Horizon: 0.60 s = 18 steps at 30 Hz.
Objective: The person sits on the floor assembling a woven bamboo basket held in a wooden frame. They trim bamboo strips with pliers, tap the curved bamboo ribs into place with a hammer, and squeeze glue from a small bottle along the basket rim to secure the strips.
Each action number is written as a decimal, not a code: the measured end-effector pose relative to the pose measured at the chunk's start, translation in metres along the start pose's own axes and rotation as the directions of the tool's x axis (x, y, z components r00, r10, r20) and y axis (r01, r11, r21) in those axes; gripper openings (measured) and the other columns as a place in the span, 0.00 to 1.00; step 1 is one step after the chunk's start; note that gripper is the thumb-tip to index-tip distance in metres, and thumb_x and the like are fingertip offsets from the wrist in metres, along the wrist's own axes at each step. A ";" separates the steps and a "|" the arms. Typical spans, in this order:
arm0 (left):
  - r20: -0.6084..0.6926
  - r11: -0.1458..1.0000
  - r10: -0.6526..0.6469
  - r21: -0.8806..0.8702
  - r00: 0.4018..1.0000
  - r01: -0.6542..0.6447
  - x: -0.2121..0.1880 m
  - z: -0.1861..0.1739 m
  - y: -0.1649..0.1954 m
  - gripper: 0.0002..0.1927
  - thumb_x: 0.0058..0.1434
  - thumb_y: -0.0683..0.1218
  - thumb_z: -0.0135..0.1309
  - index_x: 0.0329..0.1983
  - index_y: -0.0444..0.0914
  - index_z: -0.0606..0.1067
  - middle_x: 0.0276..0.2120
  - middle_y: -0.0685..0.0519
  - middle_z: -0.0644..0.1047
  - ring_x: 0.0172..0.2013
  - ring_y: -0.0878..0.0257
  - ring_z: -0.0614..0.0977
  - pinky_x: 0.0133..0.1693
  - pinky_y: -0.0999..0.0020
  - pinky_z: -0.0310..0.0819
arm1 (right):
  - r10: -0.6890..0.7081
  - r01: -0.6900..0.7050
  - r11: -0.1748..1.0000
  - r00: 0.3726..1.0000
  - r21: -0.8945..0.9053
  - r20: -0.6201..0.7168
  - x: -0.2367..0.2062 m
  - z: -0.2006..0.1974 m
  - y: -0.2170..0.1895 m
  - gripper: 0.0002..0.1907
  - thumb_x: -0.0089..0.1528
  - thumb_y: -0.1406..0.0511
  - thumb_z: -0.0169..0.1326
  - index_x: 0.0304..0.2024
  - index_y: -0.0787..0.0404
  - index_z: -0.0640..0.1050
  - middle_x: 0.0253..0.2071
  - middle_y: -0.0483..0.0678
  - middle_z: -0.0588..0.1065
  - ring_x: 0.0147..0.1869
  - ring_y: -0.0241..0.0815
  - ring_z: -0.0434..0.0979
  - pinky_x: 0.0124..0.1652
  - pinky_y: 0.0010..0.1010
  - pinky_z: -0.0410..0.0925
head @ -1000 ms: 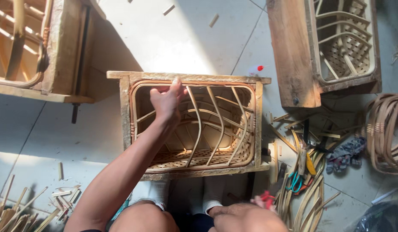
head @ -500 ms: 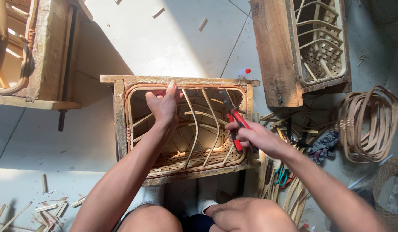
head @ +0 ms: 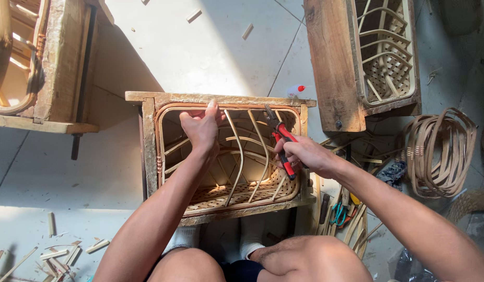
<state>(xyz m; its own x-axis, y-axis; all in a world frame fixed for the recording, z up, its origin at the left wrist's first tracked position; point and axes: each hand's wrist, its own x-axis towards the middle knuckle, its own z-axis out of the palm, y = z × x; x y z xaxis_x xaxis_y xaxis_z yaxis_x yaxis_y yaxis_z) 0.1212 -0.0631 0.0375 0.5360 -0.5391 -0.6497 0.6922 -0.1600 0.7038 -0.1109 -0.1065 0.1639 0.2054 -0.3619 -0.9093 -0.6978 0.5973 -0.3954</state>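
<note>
The person sits over a half-woven rattan basket (head: 236, 172) set inside a rectangular wooden frame mould (head: 148, 151) on the pale tiled floor (head: 200, 47). The left hand (head: 200, 128) reaches into the far end of the basket, fingers (head: 210, 107) held together and curled over the top rim hoop, thumb tucked beneath it, so the rim is pinched against the mould's far wall. The right hand (head: 302, 154) is wrapped in a closed fist around the red handles of a pair of pliers (head: 279, 140), whose dark nose points up toward the far right corner of the rim; whether the nose touches the cane I cannot tell. Bent cane ribs arch between the two hands. A second wooden mould with a basket (head: 377, 57) stands to the right, a coil of split cane (head: 440, 151) near it, and offcuts (head: 59, 253) litter the floor.
</note>
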 end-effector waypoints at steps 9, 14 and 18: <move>-0.007 0.998 -0.001 -0.056 1.000 0.001 0.006 -0.004 -0.004 0.20 0.59 0.39 0.61 0.41 0.30 0.60 0.36 0.41 0.75 0.29 0.58 0.84 0.32 0.63 0.88 | 0.008 -0.008 1.000 1.000 -0.029 0.030 0.000 -0.005 -0.009 0.11 0.62 0.64 0.42 0.39 0.63 0.72 0.36 0.48 0.76 0.38 0.38 0.80 0.35 0.31 0.73; 0.112 0.999 0.009 -0.038 0.994 -0.005 0.001 -0.008 0.008 0.17 0.62 0.39 0.62 0.42 0.29 0.65 0.36 0.42 0.75 0.32 0.60 0.81 0.39 0.62 0.86 | 0.005 -0.005 1.000 0.999 -0.008 0.054 -0.004 -0.010 0.004 0.17 0.63 0.63 0.45 0.52 0.61 0.75 0.35 0.45 0.75 0.36 0.35 0.73 0.34 0.28 0.68; 0.334 0.990 -0.111 0.124 0.936 0.073 -0.022 -0.047 0.045 0.14 0.66 0.43 0.59 0.47 0.29 0.72 0.37 0.49 0.75 0.43 0.62 0.84 0.52 0.70 0.83 | -0.069 0.054 0.983 0.995 0.178 0.077 -0.040 -0.030 0.033 0.21 0.65 0.64 0.46 0.58 0.64 0.74 0.40 0.43 0.74 0.42 0.33 0.74 0.40 0.26 0.69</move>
<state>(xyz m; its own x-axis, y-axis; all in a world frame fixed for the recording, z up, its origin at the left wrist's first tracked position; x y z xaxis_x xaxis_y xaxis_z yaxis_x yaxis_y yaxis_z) 0.1634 -0.0194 0.0706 0.2634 -0.7628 -0.5906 0.6643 -0.3005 0.6844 -0.1629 -0.0941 0.1917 0.3054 -0.3459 -0.8872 -0.5522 0.6947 -0.4609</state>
